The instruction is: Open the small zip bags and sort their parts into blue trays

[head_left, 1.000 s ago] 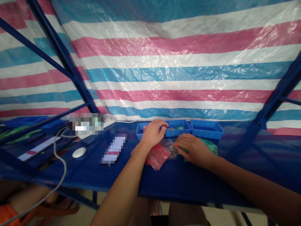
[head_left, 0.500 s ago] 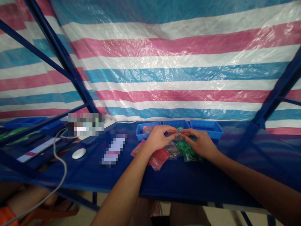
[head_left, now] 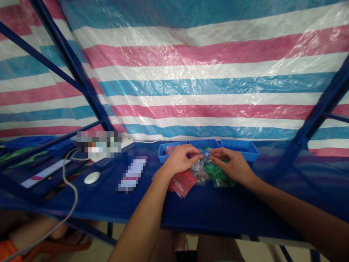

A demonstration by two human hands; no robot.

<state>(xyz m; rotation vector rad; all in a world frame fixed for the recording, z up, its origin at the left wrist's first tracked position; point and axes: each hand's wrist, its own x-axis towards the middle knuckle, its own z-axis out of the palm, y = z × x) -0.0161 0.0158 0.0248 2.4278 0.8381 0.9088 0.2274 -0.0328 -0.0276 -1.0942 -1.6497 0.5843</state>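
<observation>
My left hand (head_left: 178,160) and my right hand (head_left: 231,163) meet above a small heap of plastic bags on the blue table (head_left: 207,207). Both pinch the top of a small clear bag (head_left: 200,165) that hangs between their fingertips. Under my left hand lie red bags (head_left: 183,182). Green bags (head_left: 218,176) lie under my right hand. Just behind the hands stand three blue trays in a row: the left tray (head_left: 163,150), the middle tray (head_left: 204,143) and the right tray (head_left: 241,147).
A white mouse (head_left: 92,177) with its cable (head_left: 71,189) lies at the left, beside a blurred phone-like object (head_left: 132,174). A striped tarpaulin (head_left: 191,72) hangs behind on blue frame bars (head_left: 71,58). Another person's leg (head_left: 29,233) shows at the lower left.
My left hand left the left tray and my right hand rose off the green bags. Both came together and took hold of the small clear bag, now lifted a little.
</observation>
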